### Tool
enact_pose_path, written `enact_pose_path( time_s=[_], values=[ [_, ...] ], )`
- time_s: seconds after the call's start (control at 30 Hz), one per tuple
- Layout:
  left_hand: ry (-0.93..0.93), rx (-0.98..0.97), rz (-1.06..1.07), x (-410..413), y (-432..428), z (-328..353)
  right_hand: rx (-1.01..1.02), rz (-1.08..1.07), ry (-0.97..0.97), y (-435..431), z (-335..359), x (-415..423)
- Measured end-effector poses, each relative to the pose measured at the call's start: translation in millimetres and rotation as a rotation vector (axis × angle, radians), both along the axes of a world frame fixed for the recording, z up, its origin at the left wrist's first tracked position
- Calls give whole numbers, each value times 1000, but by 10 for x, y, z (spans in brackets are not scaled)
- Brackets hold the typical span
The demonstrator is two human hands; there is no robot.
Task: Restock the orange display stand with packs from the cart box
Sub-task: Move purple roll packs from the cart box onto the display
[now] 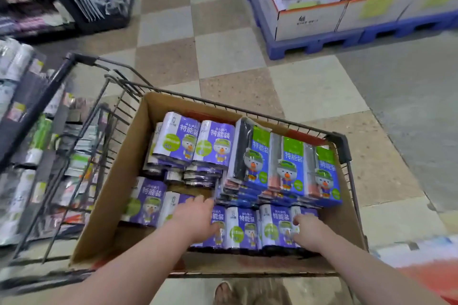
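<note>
Head view: a person leans over a wire cart (116, 96) holding an open cardboard box (111, 181), both hands down on the near row of purple packs (244, 228). The left hand (195, 218) lies across the row's left end, fingers close together and reaching forward, tips almost at the stack of blue packs (285, 168). Motion blur hides whether they curl under anything. The right hand (309, 233) sits at the row's right end with the thumb on top of a pack. Its other fingers are out of sight, so the grip cannot be told. The step looks like lifting several purple packs as one block. That would go best with the hands squeezing inward from both ends and rising straight, since the wrappers look slick and a middle pack could drop out. The blue stack leans just beyond the row and touches it, so a forward tilt could topple it. The box's near wall stands between the row and the person, and the cart rim rings the box closely, leaving upward as the only clear way out. A crowded rack (27, 131) stands just beside the cart on the left, with open tiled floor (223, 52) ahead. An orange shape (428, 277) at the lower right may be the stand, though it is too blurred to confirm.
</note>
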State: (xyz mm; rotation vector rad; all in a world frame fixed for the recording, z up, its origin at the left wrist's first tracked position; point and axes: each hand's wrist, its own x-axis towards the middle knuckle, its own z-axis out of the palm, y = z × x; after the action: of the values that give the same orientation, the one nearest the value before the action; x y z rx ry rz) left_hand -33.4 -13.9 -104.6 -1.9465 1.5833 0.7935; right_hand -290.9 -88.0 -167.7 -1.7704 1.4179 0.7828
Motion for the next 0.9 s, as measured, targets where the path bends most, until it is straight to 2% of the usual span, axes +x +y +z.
enact_pose_path(
  time_s=[0.13,0.27,0.47,0.73,0.9],
  values=[
    [44,112,165,62,-3,-307,78,-41,-4,-110,-363,50],
    [39,206,312,92,25,-567,133,-197,-43,-166,-615,99],
    [105,195,527,104,-7,-816,268,-658,-125,-165,-913,324],
    [10,203,398,166,-220,-1097,384,-909,-273,104,-1277,380],
    [-113,280,252,156,-325,-1126,527,-1006,-362,144,-988,339]
  ],
)
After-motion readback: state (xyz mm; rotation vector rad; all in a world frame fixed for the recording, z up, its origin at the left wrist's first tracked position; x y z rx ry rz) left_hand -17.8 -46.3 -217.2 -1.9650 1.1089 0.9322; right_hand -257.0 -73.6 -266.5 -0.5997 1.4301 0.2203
